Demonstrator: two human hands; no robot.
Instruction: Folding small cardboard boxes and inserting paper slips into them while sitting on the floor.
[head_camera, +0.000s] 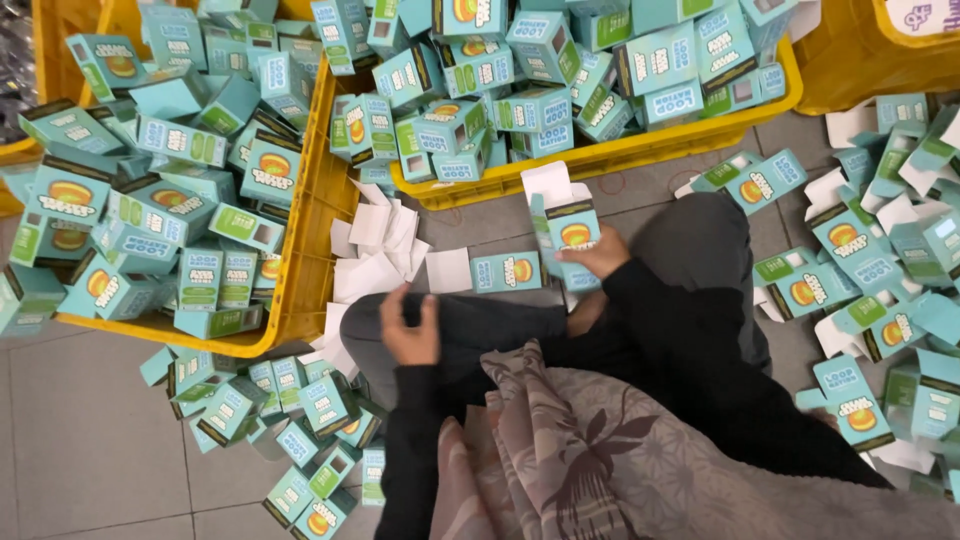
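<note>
My right hand (598, 256) grips a small teal carton (570, 238) with an orange picture, its white top flap standing open. My left hand (410, 330) rests on my dark-clad knee, fingers slightly curled, holding nothing that I can see. A flat teal carton (500, 271) with a white flap lies on the floor between the two hands. Just left of it sits a loose heap of white paper slips (375, 245), close above my left hand.
A yellow crate (310, 215) on the left and another yellow crate (600, 155) ahead are piled with teal cartons. More cartons lie on the tiled floor at lower left (300, 420) and, mostly flat, at right (880, 290). A patterned scarf (560, 450) hangs below.
</note>
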